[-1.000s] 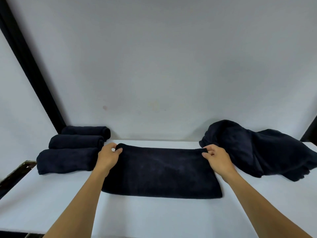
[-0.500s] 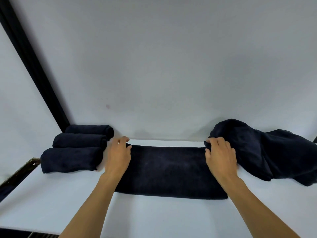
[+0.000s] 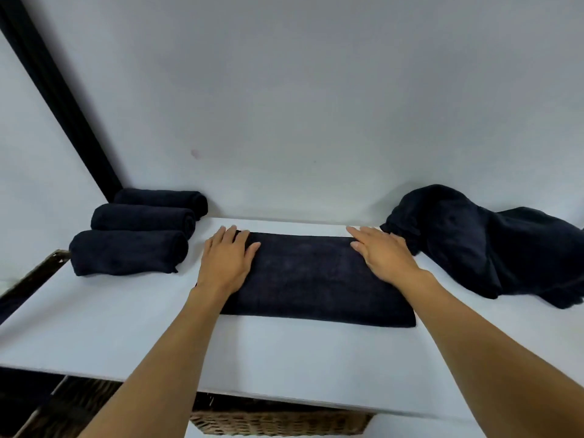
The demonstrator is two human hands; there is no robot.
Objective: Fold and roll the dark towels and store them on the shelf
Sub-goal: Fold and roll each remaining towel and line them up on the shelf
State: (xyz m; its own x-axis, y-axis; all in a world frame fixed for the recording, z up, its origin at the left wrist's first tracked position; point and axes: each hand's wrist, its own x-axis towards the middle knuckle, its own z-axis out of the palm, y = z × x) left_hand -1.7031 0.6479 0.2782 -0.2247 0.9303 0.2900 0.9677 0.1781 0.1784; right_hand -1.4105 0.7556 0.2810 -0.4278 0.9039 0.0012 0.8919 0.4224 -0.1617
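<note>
Dark folded towel point(image 3: 316, 279) lies unrolled under my flat left hand point(image 3: 226, 263) and right hand point(image 3: 384, 256); three rolls point(image 3: 129, 254) done leftward, heap point(image 3: 489, 248) waiting rightward.

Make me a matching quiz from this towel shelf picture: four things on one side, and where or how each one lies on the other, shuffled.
Things:
1. folded towel
2. rolled towels
3. towel heap
4. wicker basket

Places or states:
A. crumpled, at the right
B. below the shelf
C. flat, in the middle
D. side by side, at the left

Pairs: 1-C; 2-D; 3-A; 4-B
</note>
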